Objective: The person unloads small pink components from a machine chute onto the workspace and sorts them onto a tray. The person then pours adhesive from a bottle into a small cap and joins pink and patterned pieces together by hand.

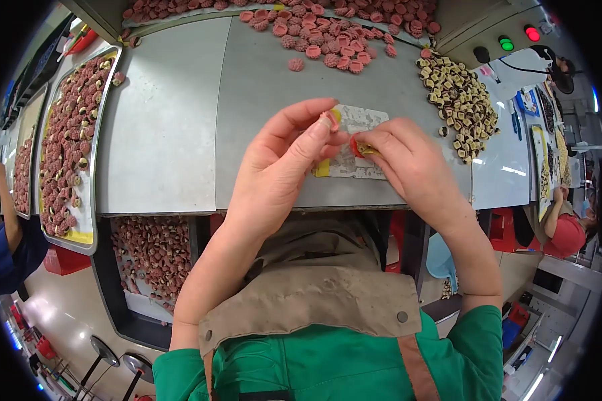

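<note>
My left hand (284,144) pinches a small pink bumpy piece (330,121) between thumb and fingertips, held above the work surface. Close beside it, the fingers of my right hand (408,157) are closed on a small red and yellow object (361,148), mostly covered, so its kind does not show. Under both hands lies a stained whitish pad (361,168) with yellow strips at its left edge. Beyond the hands spreads a pile of pink bumpy pieces (334,40), some with hollow undersides. To the right is a heap of small cream and dark brown pieces (458,100).
A metal tray (93,227) of pink and cream pieces stands left of the grey tabletop (160,120). More pink pieces fill a drawer (150,260) below. A control box (508,27) with green and red lights is at upper right. Other people work at both sides.
</note>
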`<control>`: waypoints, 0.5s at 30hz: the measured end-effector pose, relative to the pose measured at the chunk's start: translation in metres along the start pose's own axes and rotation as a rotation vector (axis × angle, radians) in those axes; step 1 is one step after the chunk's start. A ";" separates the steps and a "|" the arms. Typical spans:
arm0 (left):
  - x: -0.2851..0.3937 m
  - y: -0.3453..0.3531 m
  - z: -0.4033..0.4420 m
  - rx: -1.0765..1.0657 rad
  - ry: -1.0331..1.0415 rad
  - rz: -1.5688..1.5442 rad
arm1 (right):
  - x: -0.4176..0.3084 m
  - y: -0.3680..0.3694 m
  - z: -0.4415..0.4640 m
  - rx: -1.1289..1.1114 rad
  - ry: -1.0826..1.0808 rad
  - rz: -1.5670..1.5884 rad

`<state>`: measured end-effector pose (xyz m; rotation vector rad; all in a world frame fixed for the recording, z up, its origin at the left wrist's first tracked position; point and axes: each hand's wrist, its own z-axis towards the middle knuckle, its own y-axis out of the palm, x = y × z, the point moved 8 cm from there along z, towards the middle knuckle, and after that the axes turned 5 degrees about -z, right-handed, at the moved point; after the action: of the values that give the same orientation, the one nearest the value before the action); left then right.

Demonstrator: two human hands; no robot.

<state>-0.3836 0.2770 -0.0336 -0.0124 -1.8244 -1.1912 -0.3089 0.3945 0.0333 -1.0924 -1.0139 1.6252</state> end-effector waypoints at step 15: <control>-0.002 0.006 -0.003 -0.040 0.080 0.139 | 0.003 0.003 -0.008 0.155 0.058 -0.009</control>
<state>-0.3779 0.2791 -0.0300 -0.1109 -1.7014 -1.1141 -0.3027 0.3976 0.0281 -1.0234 -0.8390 1.6268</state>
